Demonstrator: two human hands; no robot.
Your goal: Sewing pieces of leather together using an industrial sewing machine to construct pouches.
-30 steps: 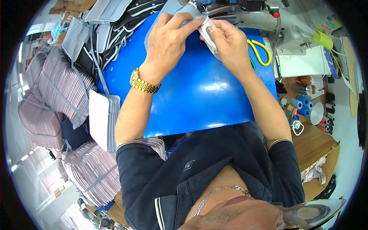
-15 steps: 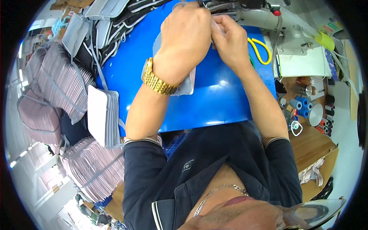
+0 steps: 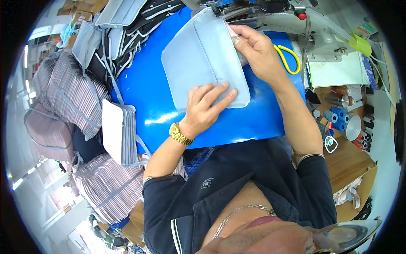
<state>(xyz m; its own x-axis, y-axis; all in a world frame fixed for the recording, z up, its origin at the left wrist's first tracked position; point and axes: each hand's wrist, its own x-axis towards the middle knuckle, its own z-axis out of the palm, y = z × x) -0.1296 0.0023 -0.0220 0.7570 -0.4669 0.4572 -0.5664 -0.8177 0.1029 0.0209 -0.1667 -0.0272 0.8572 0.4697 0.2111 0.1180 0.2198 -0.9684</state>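
Note:
A light grey, rounded fabric panel (image 3: 198,59) with a seam line down its middle lies on the blue work surface (image 3: 165,129). Its far end reaches under the sewing machine's presser-foot area (image 3: 215,9). My left hand (image 3: 207,106), with a gold watch at the wrist, rests on the panel's near part, fingers stretched out. At the panel's right edge, my right hand (image 3: 258,53) pinches the material between thumb and fingers, close to the machine. Just right of that hand lies a yellow scissor handle (image 3: 292,61); the rest of the scissors is hidden.
Grey and black sewn pieces (image 3: 127,38) pile up at the far left. Strapped stacks of pinkish-grey panels (image 3: 76,93) and a smaller white-topped stack (image 3: 118,131) stand left of the surface. Thread spools (image 3: 338,118) and a cardboard box (image 3: 347,165) are at right.
My left hand has drawn back from the machine toward me and now lies spread on the panel. More of the grey panel shows. My right hand stays near the machine, slightly lower.

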